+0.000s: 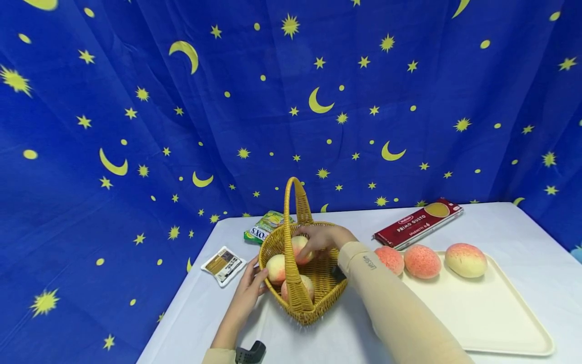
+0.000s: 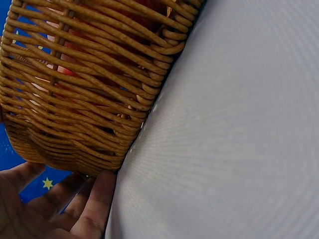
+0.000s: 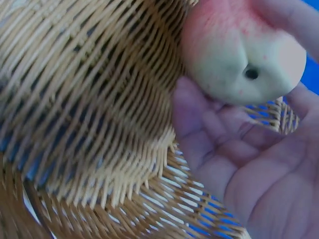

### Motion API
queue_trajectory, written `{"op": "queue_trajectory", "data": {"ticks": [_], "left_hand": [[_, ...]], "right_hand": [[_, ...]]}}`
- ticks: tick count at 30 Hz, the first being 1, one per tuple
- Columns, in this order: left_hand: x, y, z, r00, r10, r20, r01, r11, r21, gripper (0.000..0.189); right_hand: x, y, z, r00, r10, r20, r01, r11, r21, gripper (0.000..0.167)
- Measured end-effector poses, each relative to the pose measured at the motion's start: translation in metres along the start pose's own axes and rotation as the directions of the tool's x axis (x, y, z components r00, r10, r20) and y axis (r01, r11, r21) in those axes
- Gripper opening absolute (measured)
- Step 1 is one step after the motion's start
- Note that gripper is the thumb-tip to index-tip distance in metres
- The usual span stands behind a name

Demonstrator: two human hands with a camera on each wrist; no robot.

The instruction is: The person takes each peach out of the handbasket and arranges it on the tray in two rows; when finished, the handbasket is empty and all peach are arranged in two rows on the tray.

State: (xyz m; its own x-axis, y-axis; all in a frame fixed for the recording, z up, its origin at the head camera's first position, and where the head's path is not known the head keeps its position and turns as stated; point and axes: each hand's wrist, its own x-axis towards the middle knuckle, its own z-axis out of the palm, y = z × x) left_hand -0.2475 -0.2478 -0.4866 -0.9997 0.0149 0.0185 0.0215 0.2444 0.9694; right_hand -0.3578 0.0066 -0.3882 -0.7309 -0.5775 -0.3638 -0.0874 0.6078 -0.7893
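Note:
A wicker basket (image 1: 334, 296) with a tall arched handle stands on the table. Inside it, my right hand (image 1: 320, 240) grips a pink-and-cream peach (image 3: 239, 59), fingers and thumb around its sides. A second peach (image 1: 275, 269) sits by the basket's left wall, and a third peach (image 1: 305, 285) lies toward the near end, partly behind the handle. Against the outside of the left wall rests my left hand (image 1: 247, 288); in the left wrist view its fingers (image 2: 97, 204) touch the weave low down, near the tabletop.
On the right, a cream tray (image 1: 491, 313) bears three more peaches (image 1: 466, 260) along its far side. Behind it lies a red spaghetti box (image 1: 418, 222). A green packet (image 1: 259, 230) is behind the basket; a small white-and-brown packet (image 1: 224, 265) lies left. A blue starry curtain (image 1: 273, 126) hangs behind.

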Motion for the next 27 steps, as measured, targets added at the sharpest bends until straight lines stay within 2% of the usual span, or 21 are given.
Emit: {"op": "queue_trajectory", "data": {"ticks": [5, 12, 23, 27], "left_hand": [[0.000, 0.000, 0.000, 1.000, 0.001, -0.001, -0.001, 1.000, 0.000, 0.064], [-0.001, 0.000, 0.000, 1.000, 0.008, -0.001, -0.008, 1.000, 0.001, 0.063], [-0.003, 0.001, 0.001, 1.000, 0.010, -0.002, -0.010, 1.000, 0.006, 0.063], [-0.002, 0.001, 0.001, 1.000, 0.017, 0.002, -0.017, 1.000, 0.005, 0.063]], "right_hand": [[-0.007, -0.002, -0.007, 0.999, -0.039, 0.004, 0.039, 0.999, -0.001, 0.074], [-0.018, 0.001, -0.017, 0.997, -0.082, -0.003, 0.082, 0.997, 0.013, 0.060], [-0.039, 0.012, -0.031, 0.977, -0.207, -0.058, 0.200, 0.975, -0.098, 0.063], [-0.047, 0.017, -0.036, 0.968, -0.242, -0.067, 0.234, 0.966, -0.110, 0.065]]}}
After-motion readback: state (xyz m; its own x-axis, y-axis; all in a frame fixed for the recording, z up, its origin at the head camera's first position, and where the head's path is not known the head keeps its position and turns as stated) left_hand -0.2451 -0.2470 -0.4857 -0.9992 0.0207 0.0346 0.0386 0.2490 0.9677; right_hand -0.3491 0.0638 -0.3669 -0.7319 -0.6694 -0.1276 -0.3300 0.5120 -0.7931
